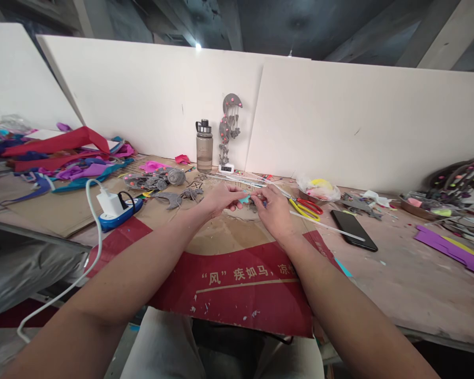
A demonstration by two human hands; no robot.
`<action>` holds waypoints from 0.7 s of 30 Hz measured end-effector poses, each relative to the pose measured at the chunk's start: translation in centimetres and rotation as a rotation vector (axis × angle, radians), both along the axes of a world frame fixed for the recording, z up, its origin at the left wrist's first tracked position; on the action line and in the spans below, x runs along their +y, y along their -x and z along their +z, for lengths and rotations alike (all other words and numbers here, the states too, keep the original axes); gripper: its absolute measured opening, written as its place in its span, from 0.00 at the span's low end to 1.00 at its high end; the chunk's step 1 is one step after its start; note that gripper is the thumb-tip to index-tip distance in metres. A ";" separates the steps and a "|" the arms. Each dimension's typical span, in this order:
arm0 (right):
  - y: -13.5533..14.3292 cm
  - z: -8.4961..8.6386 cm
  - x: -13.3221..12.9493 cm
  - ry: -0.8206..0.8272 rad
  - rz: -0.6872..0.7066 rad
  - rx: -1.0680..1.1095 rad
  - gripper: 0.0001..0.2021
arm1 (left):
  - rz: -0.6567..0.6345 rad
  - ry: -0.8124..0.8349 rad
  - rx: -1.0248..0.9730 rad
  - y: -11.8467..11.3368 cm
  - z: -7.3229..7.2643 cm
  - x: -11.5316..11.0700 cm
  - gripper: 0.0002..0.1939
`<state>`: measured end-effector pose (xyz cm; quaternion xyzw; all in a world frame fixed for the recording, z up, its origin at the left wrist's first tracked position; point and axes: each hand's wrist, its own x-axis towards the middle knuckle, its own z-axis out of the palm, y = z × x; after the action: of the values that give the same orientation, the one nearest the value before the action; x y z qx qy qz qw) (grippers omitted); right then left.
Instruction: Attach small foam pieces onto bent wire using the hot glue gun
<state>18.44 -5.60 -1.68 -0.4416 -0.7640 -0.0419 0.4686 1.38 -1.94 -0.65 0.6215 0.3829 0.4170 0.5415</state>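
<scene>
Over the cardboard sheet (217, 237), my two hands meet close together. My left hand (225, 198) pinches a small teal felt-like piece (244, 199) between thumb and fingers. Right beside it, my right hand (272, 206) is closed in a pinch; whatever lies in its fingertips is too small to make out. Yellow-and-red-handled scissors (306, 206) lie just right of my right hand. A thin white stick (327, 227) runs from near that hand across a black phone (353, 230). Grey felt shapes (169, 199) rest left of my left hand.
A water bottle (204, 146) and a small digital clock (226, 168) stand at the back, near a hanging grey felt ornament (232, 101). A blue power strip (120, 215) with a white cable sits left. Coloured fabric (82, 171) heaps far left; purple felt (450, 248) lies right.
</scene>
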 end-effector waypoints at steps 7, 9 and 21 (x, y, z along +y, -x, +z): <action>0.0 0.1 0.2 0.002 0.016 0.033 0.05 | 0.004 0.003 0.015 -0.1 0.3 -0.2 0.06; -0.1 0.1 0.2 -0.009 0.023 0.035 0.05 | 0.004 0.010 0.025 -0.2 0.3 -0.2 0.05; 0.4 0.3 -0.4 -0.043 -0.045 -0.043 0.05 | 0.009 -0.034 0.011 -0.2 0.0 0.0 0.05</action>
<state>18.05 -6.02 -1.42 -0.4476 -0.7627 -0.0783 0.4603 1.55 -1.93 -0.66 0.6310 0.3815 0.4227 0.5269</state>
